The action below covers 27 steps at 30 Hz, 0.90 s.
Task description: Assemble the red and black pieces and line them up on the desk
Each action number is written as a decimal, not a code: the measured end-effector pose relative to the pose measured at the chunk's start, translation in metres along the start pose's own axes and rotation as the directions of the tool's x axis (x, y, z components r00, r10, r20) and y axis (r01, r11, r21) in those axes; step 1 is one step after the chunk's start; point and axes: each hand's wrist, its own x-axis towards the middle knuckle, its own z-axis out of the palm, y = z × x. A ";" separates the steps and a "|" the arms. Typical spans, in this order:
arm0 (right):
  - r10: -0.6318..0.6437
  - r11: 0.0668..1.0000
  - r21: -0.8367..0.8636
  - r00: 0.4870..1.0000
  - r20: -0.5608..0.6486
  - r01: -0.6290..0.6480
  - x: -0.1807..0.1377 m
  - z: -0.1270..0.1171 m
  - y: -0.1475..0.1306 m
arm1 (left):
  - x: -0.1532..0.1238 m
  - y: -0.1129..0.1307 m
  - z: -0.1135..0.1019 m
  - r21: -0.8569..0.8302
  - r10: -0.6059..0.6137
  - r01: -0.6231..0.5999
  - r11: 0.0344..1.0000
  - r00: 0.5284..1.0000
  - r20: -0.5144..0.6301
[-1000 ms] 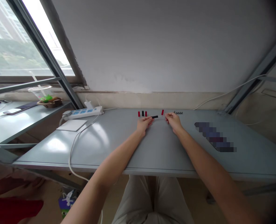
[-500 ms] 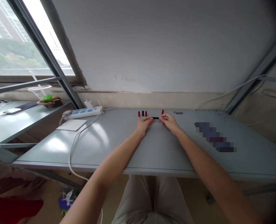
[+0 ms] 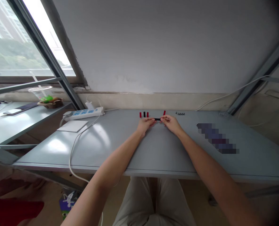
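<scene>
The left hand (image 3: 145,125) and right hand (image 3: 171,122) pinch a short black rod (image 3: 156,119) between their fingertips, hiding its ends, near the far edge of the grey table (image 3: 163,147). Small red and black cylinders (image 3: 144,115) stand just beyond; tiny grey parts (image 3: 180,113) are too small to identify.
</scene>
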 end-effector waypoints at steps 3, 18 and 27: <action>-0.077 0.992 -0.101 0.997 -0.003 0.076 -0.001 -0.001 -0.005 | 0.000 0.002 0.002 -0.010 0.069 -0.070 0.997 0.996 -0.056; -0.220 0.849 -0.479 0.973 0.065 0.224 -0.007 0.008 -0.006 | 0.014 -0.017 -0.002 0.302 0.309 -0.284 0.910 0.950 -0.039; -0.070 0.887 -0.459 0.996 -0.047 0.040 -0.005 0.005 -0.003 | 0.012 -0.015 -0.001 0.313 0.312 -0.286 0.906 0.950 -0.035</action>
